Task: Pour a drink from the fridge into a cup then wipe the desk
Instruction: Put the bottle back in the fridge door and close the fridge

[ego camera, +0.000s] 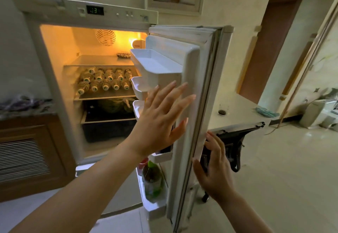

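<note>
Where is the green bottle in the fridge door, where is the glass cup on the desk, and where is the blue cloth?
green bottle (152, 181): head view, on its label.
glass cup (223, 109): head view, on its clear side wall.
blue cloth (266, 112): head view, on the middle of its folds.

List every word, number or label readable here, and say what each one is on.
"13", with a small unclear mark before it: green digits on the display of the fridge control panel.
Bottle caps on the middle shelf: green-and-white printing, too small to read.
Green-capped bottle in the lower door rack: label blurred, unreadable.
Panel button markings: too small to read.
</note>
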A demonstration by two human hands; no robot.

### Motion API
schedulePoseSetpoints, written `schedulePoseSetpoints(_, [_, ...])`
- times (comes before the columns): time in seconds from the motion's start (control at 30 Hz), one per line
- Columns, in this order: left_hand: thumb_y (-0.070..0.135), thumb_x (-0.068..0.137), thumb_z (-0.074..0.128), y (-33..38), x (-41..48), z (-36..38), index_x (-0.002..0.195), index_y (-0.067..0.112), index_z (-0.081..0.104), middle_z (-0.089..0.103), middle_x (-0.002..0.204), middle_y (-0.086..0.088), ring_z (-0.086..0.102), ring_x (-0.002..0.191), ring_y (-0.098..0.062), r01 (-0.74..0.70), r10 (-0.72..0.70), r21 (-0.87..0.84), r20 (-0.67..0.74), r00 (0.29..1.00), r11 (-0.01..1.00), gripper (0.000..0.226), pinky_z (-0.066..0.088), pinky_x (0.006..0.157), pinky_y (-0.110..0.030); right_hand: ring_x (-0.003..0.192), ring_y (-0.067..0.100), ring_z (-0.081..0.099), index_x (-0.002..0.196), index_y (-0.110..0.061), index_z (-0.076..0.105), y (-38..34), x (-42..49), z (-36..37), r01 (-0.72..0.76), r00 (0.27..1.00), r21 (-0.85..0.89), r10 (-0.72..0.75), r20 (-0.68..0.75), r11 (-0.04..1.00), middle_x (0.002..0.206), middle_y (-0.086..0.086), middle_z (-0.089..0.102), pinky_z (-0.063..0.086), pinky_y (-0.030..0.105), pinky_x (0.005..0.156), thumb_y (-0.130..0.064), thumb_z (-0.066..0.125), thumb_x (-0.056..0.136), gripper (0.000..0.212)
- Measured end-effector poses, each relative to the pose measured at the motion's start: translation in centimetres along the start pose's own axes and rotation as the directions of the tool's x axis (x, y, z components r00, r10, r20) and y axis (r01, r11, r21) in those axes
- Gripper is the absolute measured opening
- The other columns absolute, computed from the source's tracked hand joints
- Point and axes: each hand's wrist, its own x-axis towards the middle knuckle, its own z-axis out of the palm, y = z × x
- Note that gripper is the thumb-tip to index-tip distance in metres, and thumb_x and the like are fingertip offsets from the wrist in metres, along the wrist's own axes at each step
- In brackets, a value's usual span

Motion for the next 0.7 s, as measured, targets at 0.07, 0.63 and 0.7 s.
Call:
schedulePoseSetpoints(0.07, [0.036,0.094,0.048,-0.8,-0.2,-1.0,0.139,0.019,0.036,0.034,0.149,-0.012,0.023,0.142,-0.027,0.015,-0.014,0.03,-0.03,0.999,0.999,0.05,0.02,0.113,-0.055,0.116,0.01,0.044,0.142,-0.027,0.016,-0.9,0.0,0.8,0.07,0.997,0.021,-0.07,0.032,0.997,0.146,0.005,0.025,0.044,0.021,0.083,-0.052,0.041,0.089,0.064])
schedulePoseSetpoints(0.63, [0.047,0.086,0.058,-10.9,-7.2,-10.4,0.144,0.015,0.017,0.025,0.151,-0.016,0.021,0.142,-0.027,0.393,-0.387,0.352,-0.092,0.918,0.85,0.078,0.017,0.114,-0.055,0.134,0.018,0.03,0.142,-0.027,0.028,-8.9,6.8,12.5,0.469,0.778,0.204,-0.511,0.365,0.859,0.151,-0.001,0.027,0.019,0.026,0.108,-0.041,0.05,0.089,0.059])
schedulePoseSetpoints(0.7, [0.046,0.085,0.059,-12.7,-8.4,-11.1,0.144,0.016,0.014,0.023,0.153,-0.015,0.019,0.143,-0.026,0.422,-0.427,0.386,-0.079,0.901,0.82,0.08,0.015,0.116,-0.053,0.136,0.019,0.026,0.142,-0.027,0.028,-10.0,7.9,15.1,0.488,0.777,0.176,-0.518,0.358,0.855,0.152,0.0,0.026,0.015,0.028,0.11,-0.041,0.049,0.089,0.059])
